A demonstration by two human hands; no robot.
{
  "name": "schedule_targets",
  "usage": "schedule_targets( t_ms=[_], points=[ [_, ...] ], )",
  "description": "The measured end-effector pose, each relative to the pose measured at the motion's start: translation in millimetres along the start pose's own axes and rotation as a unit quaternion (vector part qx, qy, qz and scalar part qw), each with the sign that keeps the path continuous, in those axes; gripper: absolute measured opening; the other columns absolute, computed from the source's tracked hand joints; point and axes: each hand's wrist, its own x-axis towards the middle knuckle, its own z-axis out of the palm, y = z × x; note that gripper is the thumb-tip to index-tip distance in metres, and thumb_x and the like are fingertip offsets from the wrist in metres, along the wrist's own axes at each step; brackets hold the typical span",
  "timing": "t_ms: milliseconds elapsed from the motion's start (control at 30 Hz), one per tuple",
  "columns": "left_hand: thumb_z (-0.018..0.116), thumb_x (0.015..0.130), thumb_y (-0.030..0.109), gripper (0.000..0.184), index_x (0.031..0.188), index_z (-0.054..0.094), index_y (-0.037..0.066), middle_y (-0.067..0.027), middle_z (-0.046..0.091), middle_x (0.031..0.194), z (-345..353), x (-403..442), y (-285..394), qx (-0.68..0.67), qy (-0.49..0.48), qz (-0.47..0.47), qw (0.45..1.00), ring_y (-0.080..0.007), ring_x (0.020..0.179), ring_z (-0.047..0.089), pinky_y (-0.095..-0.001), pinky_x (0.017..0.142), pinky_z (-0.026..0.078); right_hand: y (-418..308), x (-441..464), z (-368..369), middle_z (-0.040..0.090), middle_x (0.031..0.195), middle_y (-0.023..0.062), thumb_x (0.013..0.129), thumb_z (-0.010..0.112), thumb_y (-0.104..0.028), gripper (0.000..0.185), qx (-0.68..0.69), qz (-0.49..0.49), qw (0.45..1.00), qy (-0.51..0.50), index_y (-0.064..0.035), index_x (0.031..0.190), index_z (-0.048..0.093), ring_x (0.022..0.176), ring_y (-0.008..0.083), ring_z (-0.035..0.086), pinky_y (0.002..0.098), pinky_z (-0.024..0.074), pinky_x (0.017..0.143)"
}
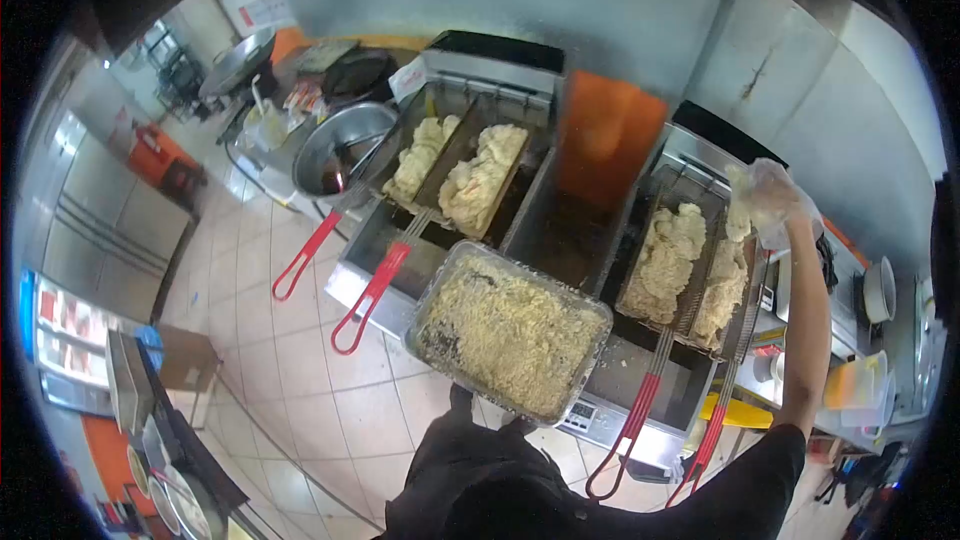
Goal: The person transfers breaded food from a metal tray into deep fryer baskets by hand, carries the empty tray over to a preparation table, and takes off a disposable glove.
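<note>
My right hand (778, 202), in a clear plastic glove, is over the far end of the rightmost fryer basket (757, 285). Its fingers are closed on a pale battered piece (738, 208), perhaps chicken, which hangs down above the coated pieces (722, 295) lying in that basket. Beside it, another wire basket holds more coated pieces (668, 265). A metal tray (412, 340) of crumbly yellowish breading (510, 330) is in front of my body, by the fryers' front edges. My left hand is not visible.
The left fryer (400, 312) carries two baskets of battered pieces (485, 180); red handles (372, 295) stick out toward me. A steel bowl (345, 130) with a utensil stands further left. An orange panel (610, 140) separates the fryers. Plastic containers (855, 382) sit at right.
</note>
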Motion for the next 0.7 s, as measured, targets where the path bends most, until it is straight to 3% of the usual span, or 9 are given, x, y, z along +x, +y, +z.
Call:
schedule_targets(
  t_ms=[133,167,200,333,433,500,600,667,700],
  points=[
    [0.059,0.087,0.036,0.045,0.124,0.054,0.010,-0.0076,0.059,0.119,0.0,25.4,3.2,0.022,-0.036,0.003,0.999,-0.0234,0.103,0.057,-0.0372,0.084,0.048,-94.9,15.4,-73.9,0.063,0.091,0.0187,0.071,0.063,-0.035,0.044,0.291,-0.088,0.952,-0.040,0.0035,0.093,0.063,0.087,0.0253,0.060,0.0343,0.0469,0.077],
    [0.060,0.087,0.036,0.045,0.123,0.055,0.010,-0.0074,0.060,0.118,-6.2,36.8,17.8,0.033,-0.040,0.017,0.999,-0.0233,0.102,0.058,-0.0369,0.083,0.049,-121.3,32.4,-62.4,0.063,0.094,0.0160,0.068,0.066,-0.034,0.046,0.256,-0.060,0.962,0.073,0.0007,0.099,0.063,0.089,0.0222,0.059,0.0332,0.0461,0.077],
    [0.061,0.087,0.036,0.044,0.121,0.057,0.009,-0.0071,0.061,0.117,-10.8,51.4,38.4,0.049,-0.045,0.031,0.997,-0.0232,0.101,0.058,-0.0367,0.083,0.049,-149.5,46.4,-78.3,0.064,0.096,0.0147,0.070,0.065,-0.034,0.046,0.289,-0.129,0.949,0.019,-0.0010,0.102,0.062,0.089,0.0212,0.059,0.0331,0.0462,0.077],
    [0.065,0.085,0.034,0.040,0.116,0.063,0.008,-0.0061,0.065,0.112,-38.0,98.5,177.5,0.102,0.007,0.191,0.976,-0.0226,0.097,0.061,-0.0357,0.080,0.050,-274.0,95.8,-109.1,0.058,0.081,0.0090,0.081,0.062,-0.036,0.039,0.267,-0.220,0.937,0.041,0.0006,0.094,0.060,0.078,0.0156,0.050,0.0334,0.0426,0.074],
    [0.070,0.080,0.024,0.046,0.121,0.059,0.007,-0.0213,0.059,0.120,-38.2,99.1,284.7,0.047,0.065,0.319,0.944,-0.0316,0.107,0.059,-0.0380,0.084,0.049,-348.8,156.4,-105.6,0.062,0.089,0.0109,0.086,0.056,-0.043,0.045,0.398,-0.247,0.882,0.054,0.0004,0.100,0.060,0.084,0.0226,0.055,0.0361,0.0429,0.079],
    [0.070,0.080,0.024,0.051,0.125,0.055,0.005,-0.0227,0.057,0.123,-42.4,57.0,338.6,-0.028,0.058,0.330,0.942,-0.0329,0.111,0.057,-0.0393,0.083,0.049,-398.3,155.5,-129.3,0.065,0.092,0.0115,0.087,0.052,-0.046,0.049,0.281,-0.226,0.913,0.191,0.0011,0.099,0.060,0.085,0.0261,0.058,0.0381,0.0439,0.080],
    [0.061,0.088,0.025,0.049,0.129,0.050,0.002,-0.0246,0.053,0.127,-51.5,38.7,366.9,-0.069,-0.017,0.269,0.961,-0.0376,0.101,0.062,-0.0448,0.079,0.051,-425.2,282.8,-100.0,0.067,0.092,0.0123,0.088,0.048,-0.047,0.051,0.278,-0.122,0.952,-0.045,0.0015,0.096,0.062,0.084,0.0285,0.060,0.0400,0.0457,0.081],
    [0.053,0.091,0.022,0.047,0.133,0.046,0.001,-0.0244,0.053,0.126,-75.6,83.1,346.7,-0.142,-0.129,0.215,0.958,-0.0380,0.091,0.065,-0.0488,0.078,0.054,-419.9,258.3,-134.7,0.066,0.089,0.0118,0.089,0.047,-0.041,0.046,0.251,-0.034,0.967,-0.007,0.0009,0.097,0.062,0.082,0.0249,0.060,0.0392,0.0466,0.079],
    [0.055,0.090,0.019,0.049,0.135,0.043,0.004,-0.0229,0.053,0.126,-84.7,124.8,314.5,-0.109,-0.114,0.177,0.971,-0.0356,0.095,0.064,-0.0503,0.081,0.053,-401.5,254.8,-141.3,0.066,0.096,0.0117,0.089,0.048,-0.038,0.043,0.274,-0.017,0.961,-0.041,-0.0006,0.103,0.062,0.088,0.0246,0.060,0.0389,0.0462,0.080]
  ],
)
